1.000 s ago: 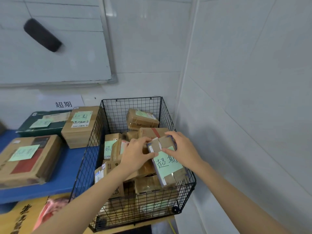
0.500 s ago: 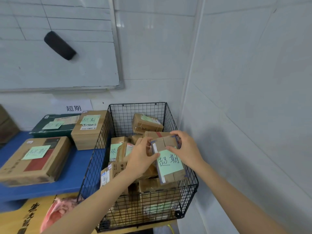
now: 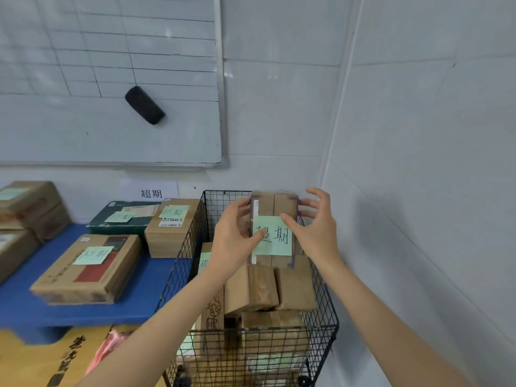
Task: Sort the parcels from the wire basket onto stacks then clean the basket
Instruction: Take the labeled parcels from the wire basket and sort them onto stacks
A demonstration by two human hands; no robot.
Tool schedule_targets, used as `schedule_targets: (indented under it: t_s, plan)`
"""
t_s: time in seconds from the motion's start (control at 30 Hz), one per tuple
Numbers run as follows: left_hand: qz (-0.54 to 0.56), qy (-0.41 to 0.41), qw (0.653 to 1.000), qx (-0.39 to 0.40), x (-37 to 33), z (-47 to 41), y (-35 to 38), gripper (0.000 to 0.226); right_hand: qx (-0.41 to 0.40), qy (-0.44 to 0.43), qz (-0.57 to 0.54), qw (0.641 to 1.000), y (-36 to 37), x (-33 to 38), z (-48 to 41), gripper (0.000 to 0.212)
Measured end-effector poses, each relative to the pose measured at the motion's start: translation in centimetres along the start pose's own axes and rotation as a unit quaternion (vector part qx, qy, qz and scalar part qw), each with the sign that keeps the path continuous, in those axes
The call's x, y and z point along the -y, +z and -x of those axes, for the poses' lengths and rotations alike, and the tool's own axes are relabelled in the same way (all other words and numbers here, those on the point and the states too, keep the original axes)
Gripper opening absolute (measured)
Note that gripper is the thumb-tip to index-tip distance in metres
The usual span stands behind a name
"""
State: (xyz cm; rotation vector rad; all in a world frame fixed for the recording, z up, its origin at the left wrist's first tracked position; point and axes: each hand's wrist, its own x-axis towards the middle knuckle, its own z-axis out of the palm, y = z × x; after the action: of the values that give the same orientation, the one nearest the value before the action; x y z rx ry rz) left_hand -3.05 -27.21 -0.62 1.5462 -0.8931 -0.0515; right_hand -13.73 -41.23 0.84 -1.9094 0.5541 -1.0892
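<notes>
A small brown parcel with a green handwritten note is held upright above the black wire basket. My left hand grips its left edge, thumb on the note. My right hand touches the parcel's right side with its thumb, the other fingers spread loose. Several brown parcels fill the basket below. On the blue platform to the left lie a flat brown parcel, a thick brown one and a dark green one, each with a green note.
The basket stands in a corner, the tiled wall close on its right. A whiteboard with a black eraser hangs above the platform. More brown boxes sit at far left. A yellow box and pink cloth lie below.
Both hands lifted the noted parcel up out of the basket and turned it upright. My right hand's fingers loosened from it. The view tilted upward.
</notes>
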Motion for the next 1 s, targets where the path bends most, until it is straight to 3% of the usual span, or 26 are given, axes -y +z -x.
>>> schedule_targets:
  t_s: [0.17, 0.37, 0.53, 0.67, 0.83, 1.0]
  plan:
    - [-0.013, 0.036, 0.999, -0.038, -1.9, 0.3, -2.5, 0.069, 0.041, -0.025, -0.049, 0.998, 1.4, 2.5, -0.2, 0.05]
    - [-0.018, 0.022, 0.998, -0.053, -2.9, 1.7, -6.7, 0.079, 0.136, -0.073, -0.088, 0.984, 4.1, 4.8, 0.9, 0.061]
    - [0.029, -0.029, 0.996, -0.076, -3.4, 2.5, -9.5, 0.097, 0.225, -0.096, -0.068, 0.967, 7.1, 6.6, 1.9, 0.084]
    - [0.036, -0.028, 0.994, -0.104, -3.8, 3.4, -11.5, 0.083, 0.255, -0.109, -0.086, 0.957, 9.3, 8.2, 2.1, 0.085]
    - [0.012, -0.02, 0.991, -0.132, -3.2, 3.8, -14.8, 0.072, 0.277, -0.109, -0.117, 0.947, 11.7, 9.8, 2.6, 0.064]
    - [0.028, -0.015, 0.987, -0.16, -2.9, 4.6, -19.6, 0.063, 0.311, -0.099, -0.122, 0.937, 15.5, 13.0, 3.4, 0.068]
